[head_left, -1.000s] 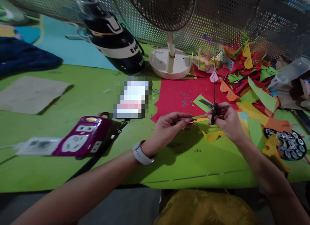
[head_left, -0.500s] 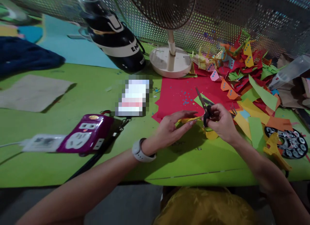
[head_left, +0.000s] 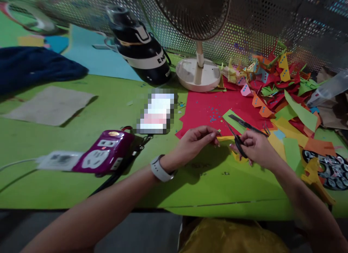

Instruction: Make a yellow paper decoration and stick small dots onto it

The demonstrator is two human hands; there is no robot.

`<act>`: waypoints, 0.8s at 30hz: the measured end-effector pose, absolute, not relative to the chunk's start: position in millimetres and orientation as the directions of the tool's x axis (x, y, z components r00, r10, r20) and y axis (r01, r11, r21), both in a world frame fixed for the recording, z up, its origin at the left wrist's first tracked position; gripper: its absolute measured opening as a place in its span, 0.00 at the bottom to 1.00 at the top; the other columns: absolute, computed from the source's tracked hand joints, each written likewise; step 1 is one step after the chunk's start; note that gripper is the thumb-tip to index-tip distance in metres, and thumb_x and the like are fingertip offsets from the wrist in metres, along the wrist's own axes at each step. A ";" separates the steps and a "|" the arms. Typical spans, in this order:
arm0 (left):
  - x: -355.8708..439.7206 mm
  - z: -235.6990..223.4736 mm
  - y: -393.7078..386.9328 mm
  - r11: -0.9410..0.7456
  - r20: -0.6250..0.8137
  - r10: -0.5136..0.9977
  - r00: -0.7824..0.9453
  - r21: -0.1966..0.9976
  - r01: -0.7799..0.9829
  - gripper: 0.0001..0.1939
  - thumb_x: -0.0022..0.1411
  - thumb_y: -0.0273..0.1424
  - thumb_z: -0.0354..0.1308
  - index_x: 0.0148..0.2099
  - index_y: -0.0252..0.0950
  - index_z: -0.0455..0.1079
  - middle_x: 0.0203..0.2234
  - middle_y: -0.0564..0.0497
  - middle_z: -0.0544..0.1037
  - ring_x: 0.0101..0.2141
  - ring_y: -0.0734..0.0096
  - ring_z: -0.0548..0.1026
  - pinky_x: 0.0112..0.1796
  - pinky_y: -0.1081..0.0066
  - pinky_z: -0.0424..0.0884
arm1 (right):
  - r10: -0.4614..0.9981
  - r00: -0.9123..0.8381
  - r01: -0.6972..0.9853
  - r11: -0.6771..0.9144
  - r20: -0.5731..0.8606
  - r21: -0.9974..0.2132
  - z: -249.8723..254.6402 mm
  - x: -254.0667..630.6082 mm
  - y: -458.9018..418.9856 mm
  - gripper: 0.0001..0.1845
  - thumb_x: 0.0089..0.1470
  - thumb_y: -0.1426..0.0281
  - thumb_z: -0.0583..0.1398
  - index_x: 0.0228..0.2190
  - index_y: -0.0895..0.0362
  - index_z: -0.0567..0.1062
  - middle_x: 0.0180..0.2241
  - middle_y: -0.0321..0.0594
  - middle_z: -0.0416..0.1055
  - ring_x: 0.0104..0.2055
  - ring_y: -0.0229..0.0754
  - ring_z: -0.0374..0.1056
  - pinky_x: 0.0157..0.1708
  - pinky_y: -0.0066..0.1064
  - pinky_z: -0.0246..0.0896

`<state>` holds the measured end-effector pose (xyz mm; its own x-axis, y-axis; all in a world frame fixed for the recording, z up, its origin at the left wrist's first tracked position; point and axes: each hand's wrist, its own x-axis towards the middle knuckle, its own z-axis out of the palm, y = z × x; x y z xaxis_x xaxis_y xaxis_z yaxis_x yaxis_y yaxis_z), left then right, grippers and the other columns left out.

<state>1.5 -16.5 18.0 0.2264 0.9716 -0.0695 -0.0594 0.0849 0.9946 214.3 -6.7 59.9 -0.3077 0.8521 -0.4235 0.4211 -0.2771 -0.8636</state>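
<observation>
Scissors [head_left: 239,146] sit in R hand [head_left: 257,147], to the R of L hand [head_left: 197,141], w/ a gap btwn the two; blades point away & a bit L, over the near edge of red sheet [head_left: 201,104]. R fingers curled round the black handles, gripping. L hand: thumb & forefinger brought close tog., other fingers bent; tiny greenish bit shows at the fingertips, can't tell if it's pinched. Both hands over the near side of the red sheet & green tabletop [head_left: 152,189], forearms coming in from the bottom corners, L one slanting up-R, R one up-L. White watch [head_left: 162,169] on L wrist. Yellow paper [head_left: 230,138] btwn/under the hands, partly hidden. Just beyond R hand: dark flat tool [head_left: 244,123] lying across green paper piece [head_left: 231,118] on the red sheet. Paper scrap pile [head_left: 284,68] far R, fan [head_left: 198,77] behind the sheet, phone [head_left: 156,113] (blurred) & purple power strip [head_left: 104,151] L.
</observation>
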 end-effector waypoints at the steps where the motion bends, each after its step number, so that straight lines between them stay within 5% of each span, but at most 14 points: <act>1: 1.3 18.8 -16.7 0.098 -0.081 0.973 0.218 0.993 -0.069 0.10 0.60 0.38 0.61 0.34 0.36 0.72 0.25 0.52 0.78 0.29 0.72 0.76 0.36 0.70 0.73 | 0.837 -0.314 0.452 -0.284 -0.449 -0.846 60.7 216.7 -8.4 0.23 0.40 0.56 0.70 0.25 0.53 0.63 0.16 0.27 0.64 0.15 0.30 0.54 0.09 0.23 0.52; 8: 0.6 18.0 -19.7 0.148 -0.136 0.978 0.157 0.986 -0.072 0.08 0.61 0.37 0.60 0.36 0.37 0.74 0.26 0.51 0.80 0.30 0.72 0.77 0.38 0.69 0.75 | 0.827 -0.347 0.584 -0.178 -0.442 -0.792 52.0 230.2 -18.2 0.19 0.44 0.58 0.68 0.25 0.53 0.64 0.17 0.27 0.62 0.18 0.30 0.53 0.14 0.24 0.43; 24: 2.9 10.3 -21.4 0.233 -0.218 0.971 0.095 0.951 -0.201 0.12 0.56 0.41 0.65 0.35 0.37 0.78 0.28 0.50 0.83 0.29 0.70 0.79 0.38 0.68 0.77 | 0.814 -0.359 0.623 -0.157 -0.457 -0.767 46.2 231.4 -21.0 0.19 0.45 0.56 0.66 0.25 0.54 0.65 0.20 0.32 0.68 0.21 0.34 0.58 0.19 0.26 0.48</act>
<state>2.9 -21.4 10.3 0.0948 0.9713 -0.2181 -0.2014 0.2333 0.9513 231.4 -21.0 46.2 -0.3585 0.8138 -0.4573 0.6226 -0.1566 -0.7667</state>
